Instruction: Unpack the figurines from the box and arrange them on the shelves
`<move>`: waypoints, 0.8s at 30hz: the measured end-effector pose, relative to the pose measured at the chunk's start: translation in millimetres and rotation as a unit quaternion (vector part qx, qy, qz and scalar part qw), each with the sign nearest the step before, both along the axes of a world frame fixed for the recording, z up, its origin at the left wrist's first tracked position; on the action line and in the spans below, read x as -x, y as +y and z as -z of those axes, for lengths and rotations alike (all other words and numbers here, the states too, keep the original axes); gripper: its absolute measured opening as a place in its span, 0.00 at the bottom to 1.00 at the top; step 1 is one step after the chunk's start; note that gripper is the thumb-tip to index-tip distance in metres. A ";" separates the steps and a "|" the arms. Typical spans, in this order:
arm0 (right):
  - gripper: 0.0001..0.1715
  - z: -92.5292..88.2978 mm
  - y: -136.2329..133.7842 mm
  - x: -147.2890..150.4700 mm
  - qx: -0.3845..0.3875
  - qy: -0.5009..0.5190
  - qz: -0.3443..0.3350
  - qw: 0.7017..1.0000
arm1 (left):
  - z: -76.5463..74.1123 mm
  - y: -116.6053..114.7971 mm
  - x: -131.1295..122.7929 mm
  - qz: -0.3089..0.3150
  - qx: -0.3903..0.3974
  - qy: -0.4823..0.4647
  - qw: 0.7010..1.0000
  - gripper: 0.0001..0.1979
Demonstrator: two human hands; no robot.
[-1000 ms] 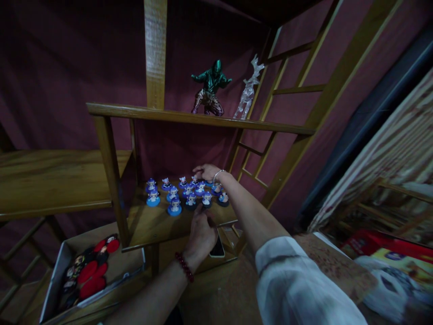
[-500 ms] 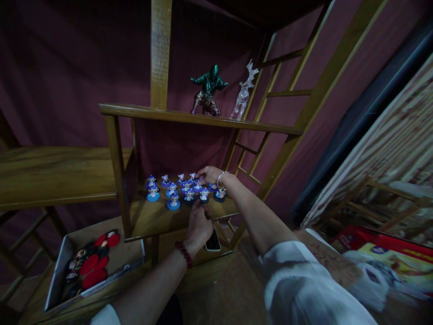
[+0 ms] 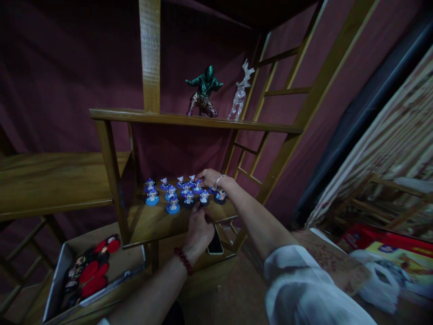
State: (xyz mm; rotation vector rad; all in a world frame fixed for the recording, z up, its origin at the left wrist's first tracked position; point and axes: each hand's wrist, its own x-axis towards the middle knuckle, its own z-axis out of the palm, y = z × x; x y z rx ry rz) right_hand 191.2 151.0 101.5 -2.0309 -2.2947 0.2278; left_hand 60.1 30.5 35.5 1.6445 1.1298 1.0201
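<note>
Purple-haired figurines [image 3: 186, 189] stand grouped on the lower shelf [image 3: 152, 227]. Left hand [image 3: 200, 230] is at the group's front edge, fingertips right by a dark-based figurine [image 3: 204, 197]. Right hand [image 3: 209, 176] reaches in at back right. Can't tell if either hand's fingers are clamped or apart.

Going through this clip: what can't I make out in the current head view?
All in the head view:
- Whether the right hand grips a figurine: too small and dim.
- Upper end of the phone: behind the left hand.
- Far end of the red box: cut off by the right edge; its print is blurred.
</note>
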 end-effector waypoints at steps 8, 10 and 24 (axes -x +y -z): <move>0.23 -3.7 -2.4 2.1 0.002 -0.026 -0.004 1.000 | -1.5 -1.5 1.3 0.010 -0.016 0.011 1.000 0.13; 0.23 -5.8 -3.9 3.8 0.002 -0.036 -0.007 0.999 | -0.9 -1.2 1.5 0.009 -0.021 0.011 1.000 0.13; 0.20 -21.0 -24.0 -2.9 -0.027 0.031 -0.010 0.999 | 4.3 1.7 -1.1 0.000 0.005 0.000 1.000 0.13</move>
